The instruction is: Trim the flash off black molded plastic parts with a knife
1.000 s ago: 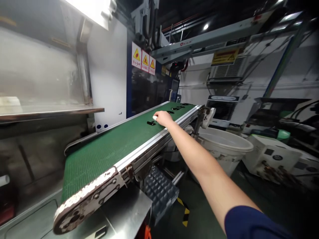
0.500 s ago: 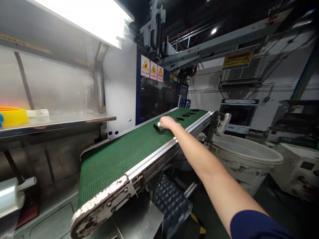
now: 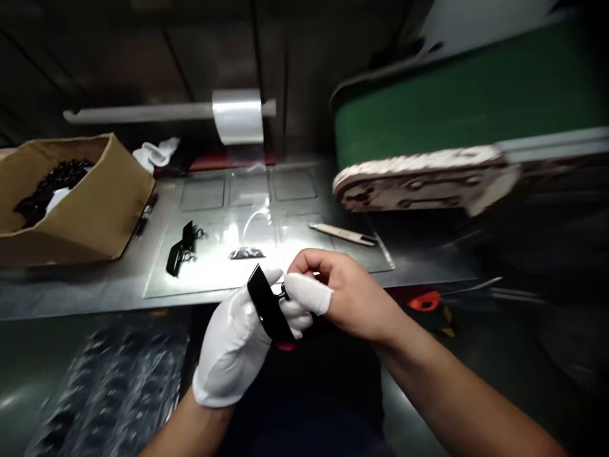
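A glossy black plastic part [image 3: 270,306], flat with a small ringed stem on its side, is held up tilted in front of the table edge. My left hand [image 3: 233,349], in a white glove, grips its flat body between the fingers. On the stem side, my right hand [image 3: 352,295] has its fingers closed around the stem's end; a white cover is on its thumb. The right fingertips are partly hidden. Two similar black parts [image 3: 177,254] rest on the glass-like sheet [image 3: 214,219], near a small dark piece [image 3: 246,253].
A cardboard box [image 3: 114,197] of black parts stands left. A cream-handled knife [image 3: 345,234] lies on the sheet. Behind hangs a film roll [image 3: 238,117]. The green conveyor's end [image 3: 457,89] juts in from the right. An orange-handled tool [image 3: 424,301] and clear moulded trays [image 3: 118,381] are lower.
The view has swung from the conveyor to the worktable. My right hand has left the belt, where it was at a black part. My left hand is now in view, holding a black part.
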The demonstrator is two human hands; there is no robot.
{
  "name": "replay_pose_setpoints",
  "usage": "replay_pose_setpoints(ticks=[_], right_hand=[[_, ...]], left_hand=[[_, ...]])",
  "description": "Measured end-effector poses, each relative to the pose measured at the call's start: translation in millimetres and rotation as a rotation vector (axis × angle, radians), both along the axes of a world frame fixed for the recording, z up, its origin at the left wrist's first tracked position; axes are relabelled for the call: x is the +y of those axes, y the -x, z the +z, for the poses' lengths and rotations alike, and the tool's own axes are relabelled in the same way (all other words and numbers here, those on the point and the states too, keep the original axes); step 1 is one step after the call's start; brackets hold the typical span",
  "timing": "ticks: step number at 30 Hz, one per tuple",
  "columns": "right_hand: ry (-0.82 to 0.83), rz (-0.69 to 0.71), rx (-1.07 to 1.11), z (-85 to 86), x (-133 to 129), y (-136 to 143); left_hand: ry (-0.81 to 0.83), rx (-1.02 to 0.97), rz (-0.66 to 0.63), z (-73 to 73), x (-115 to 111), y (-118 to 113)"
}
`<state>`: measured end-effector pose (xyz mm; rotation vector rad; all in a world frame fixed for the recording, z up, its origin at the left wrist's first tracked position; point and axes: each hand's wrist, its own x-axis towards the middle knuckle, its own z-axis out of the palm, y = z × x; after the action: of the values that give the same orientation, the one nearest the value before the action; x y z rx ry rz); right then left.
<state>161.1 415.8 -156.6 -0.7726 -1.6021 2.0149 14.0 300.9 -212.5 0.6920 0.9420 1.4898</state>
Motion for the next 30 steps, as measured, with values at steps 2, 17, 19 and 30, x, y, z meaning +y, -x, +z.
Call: replay_pose_setpoints(ticks=[2,17,19,30], right_hand=[[0.021,-0.007,-0.089,-20.6,-6,15],[0.086,-0.071,-0.182,-63.5,-29,18],[0.095,-0.076,-0.164,-63.6,-30,16],[0.217,-0.065,-0.032,-66.9,-41,-9]], left_hand=[[0.019,-0.230,-0.023,-10.5,-8,8],[0.182,-0.376,-0.091,-41.8,-26,28],[0.177,-0.376,-0.109,-41.7,-25,27],[0.185,-0.306,-0.241,-34.5,-17,22]])
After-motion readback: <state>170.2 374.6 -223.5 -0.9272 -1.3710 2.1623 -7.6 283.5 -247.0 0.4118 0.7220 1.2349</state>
